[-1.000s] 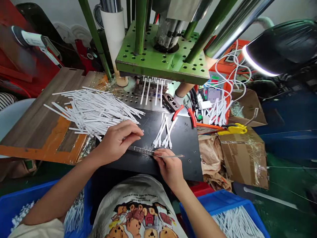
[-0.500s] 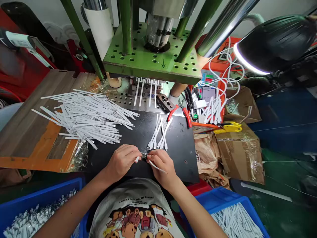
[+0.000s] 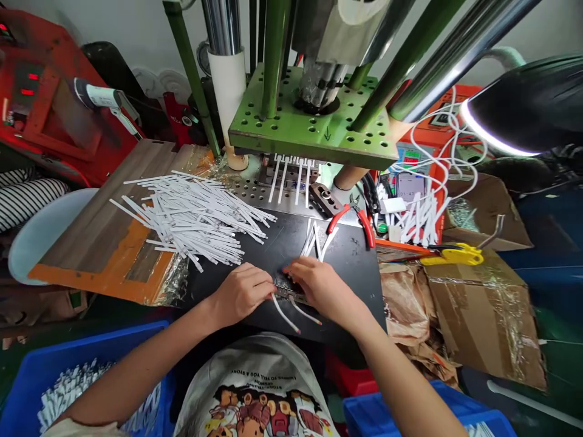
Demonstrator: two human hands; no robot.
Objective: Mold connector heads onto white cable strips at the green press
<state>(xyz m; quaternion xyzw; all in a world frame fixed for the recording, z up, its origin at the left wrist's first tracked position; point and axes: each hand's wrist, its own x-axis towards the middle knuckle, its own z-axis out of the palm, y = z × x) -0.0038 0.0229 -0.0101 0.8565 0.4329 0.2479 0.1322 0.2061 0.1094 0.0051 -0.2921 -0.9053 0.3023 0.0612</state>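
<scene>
At the front of the black work surface (image 3: 268,258), my left hand (image 3: 243,292) pinches a short white cable (image 3: 286,317) at its upper end. The cable's tail hangs toward my body. Beside those fingertips lies a narrow metal fixture (image 3: 283,294), with a second white cable (image 3: 304,312) running out from it. My right hand (image 3: 321,286) is closed over the fixture's right part, fingertips together near its far side; what they grip is hidden. Just beyond this hand are several white cables (image 3: 313,240), their near ends covered by it.
A pile of white cable pieces (image 3: 195,218) lies left. Behind, a green press plate (image 3: 314,136) overhangs a metal bed holding several cables. Red-handled cutters (image 3: 365,227) lie at right, near an orange tray (image 3: 401,250). Blue bins (image 3: 27,376) flank me below; a lamp (image 3: 523,109) hangs at upper right.
The view has shifted left, so the scene sits further right. My hands have moved apart; the right now reaches over the fixture. Two cable tails show between my hands.
</scene>
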